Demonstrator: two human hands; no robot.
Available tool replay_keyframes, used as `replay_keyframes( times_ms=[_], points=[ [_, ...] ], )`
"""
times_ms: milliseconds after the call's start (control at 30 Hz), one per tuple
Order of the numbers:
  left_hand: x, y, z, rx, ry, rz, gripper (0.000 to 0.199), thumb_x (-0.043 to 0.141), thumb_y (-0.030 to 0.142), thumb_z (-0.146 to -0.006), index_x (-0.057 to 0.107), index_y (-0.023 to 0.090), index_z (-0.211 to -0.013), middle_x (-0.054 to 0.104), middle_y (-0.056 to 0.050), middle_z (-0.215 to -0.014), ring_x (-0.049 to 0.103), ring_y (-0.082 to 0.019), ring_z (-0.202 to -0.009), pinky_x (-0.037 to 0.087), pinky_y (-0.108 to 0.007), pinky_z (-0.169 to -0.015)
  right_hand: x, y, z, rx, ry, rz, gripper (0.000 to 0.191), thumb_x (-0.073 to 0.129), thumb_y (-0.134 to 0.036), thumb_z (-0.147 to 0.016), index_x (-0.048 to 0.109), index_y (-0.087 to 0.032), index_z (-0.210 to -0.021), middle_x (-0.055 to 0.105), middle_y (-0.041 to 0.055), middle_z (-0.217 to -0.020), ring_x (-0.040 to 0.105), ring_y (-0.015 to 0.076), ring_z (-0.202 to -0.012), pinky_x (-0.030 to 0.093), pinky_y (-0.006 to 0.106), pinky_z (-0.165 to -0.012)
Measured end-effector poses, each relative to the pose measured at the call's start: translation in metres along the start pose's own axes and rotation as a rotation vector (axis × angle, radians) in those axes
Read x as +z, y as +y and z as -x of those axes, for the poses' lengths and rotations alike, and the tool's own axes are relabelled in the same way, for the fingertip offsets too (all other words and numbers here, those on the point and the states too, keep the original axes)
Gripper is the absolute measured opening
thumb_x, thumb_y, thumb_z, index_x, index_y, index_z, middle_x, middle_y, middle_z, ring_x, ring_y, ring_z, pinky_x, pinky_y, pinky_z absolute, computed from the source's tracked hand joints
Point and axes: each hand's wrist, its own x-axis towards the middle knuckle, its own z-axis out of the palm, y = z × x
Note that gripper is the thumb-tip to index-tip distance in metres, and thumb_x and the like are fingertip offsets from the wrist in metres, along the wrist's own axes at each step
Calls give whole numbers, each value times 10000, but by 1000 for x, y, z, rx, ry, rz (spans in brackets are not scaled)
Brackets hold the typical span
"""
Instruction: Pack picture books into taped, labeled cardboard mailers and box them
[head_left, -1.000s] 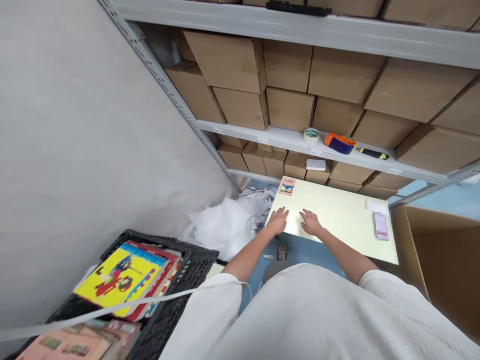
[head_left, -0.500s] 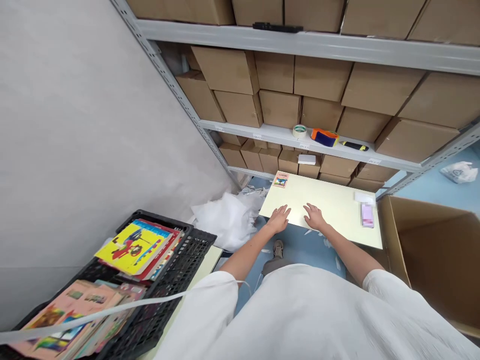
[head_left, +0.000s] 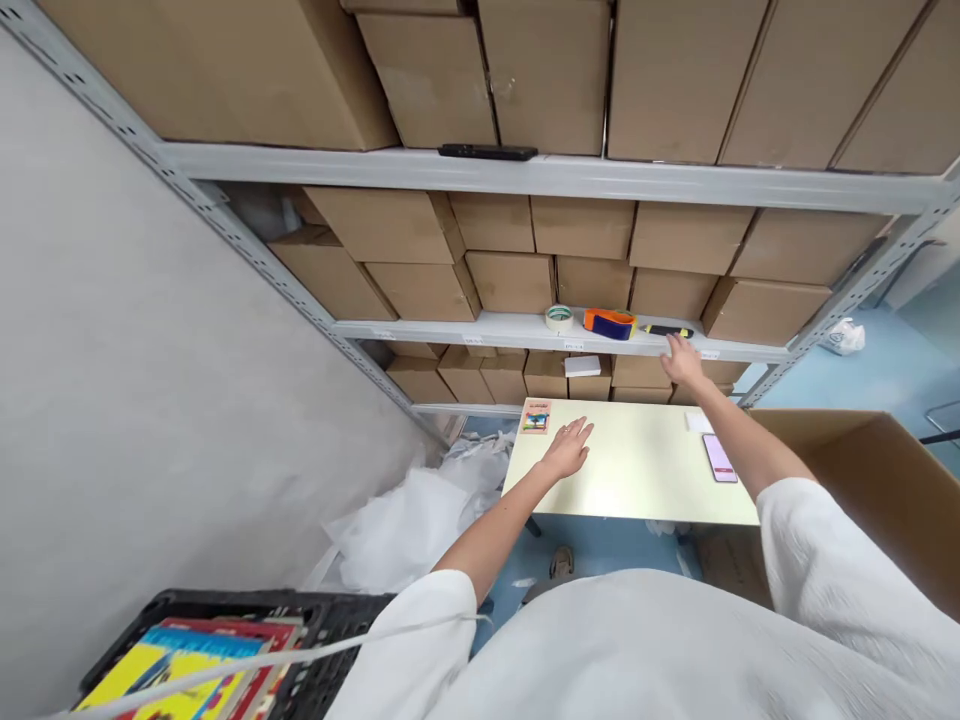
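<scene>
One cutter (head_left: 661, 330), likely light, stiff and smooth, suits a mid-body hold; right hand (head_left: 682, 362) beside it, can't tell if gripping, left hand (head_left: 568, 452) spread at table (head_left: 637, 460).

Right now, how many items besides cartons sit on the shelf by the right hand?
3: tape roll at left, orange-and-blue item in the middle, yellow-and-black tool at right, just beyond the right hand. More may be hidden behind that hand.
</scene>
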Motion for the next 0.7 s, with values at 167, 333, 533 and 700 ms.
replay_keyframes(
  times_ms=[167, 333, 533, 700],
  points=[
    [-15, -39, -17, 4, 21, 39, 686, 520, 237, -1034, 393, 232, -1709, 315, -162, -1820, 332, -334, -1674, 304, -572, -1350, -15, 11, -74, 15, -89, 92, 633, 415, -303, -1035, 482, -196, -1655, 466, 226, -1696, 425, 410, -1482, 395, 661, -1174],
    [-21, -77, -24, -17, -21, 46, 664, 511, 240, -1041, 410, 223, -1697, 301, -158, -1826, 324, -325, -1680, 301, -545, -1359, -2, 13, -95, 69, -184, 167, 635, 454, -247, -1001, 537, -204, -1629, 556, 211, -1629, 457, 407, -1443, 365, 656, -1169],
    [-11, -87, -43, 53, -115, 46, 659, 485, 258, -1055, 392, 209, -1705, 289, -149, -1834, 338, -324, -1673, 314, -544, -1353, -2, 14, -67, 42, -78, 145, 545, 460, -287, -1035, 631, -156, -1535, 672, 226, -1485, 506, 409, -1326, 374, 592, -1123],
    [13, -67, -64, 169, -201, 61, 653, 488, 249, -1046, 413, 203, -1693, 304, -148, -1828, 358, -317, -1664, 325, -527, -1350, -2, 28, -3, 39, 123, 15, 568, 477, -353, -1042, 564, -146, -1564, 671, 212, -1485, 513, 400, -1309, 395, 540, -1113]
  ],
)
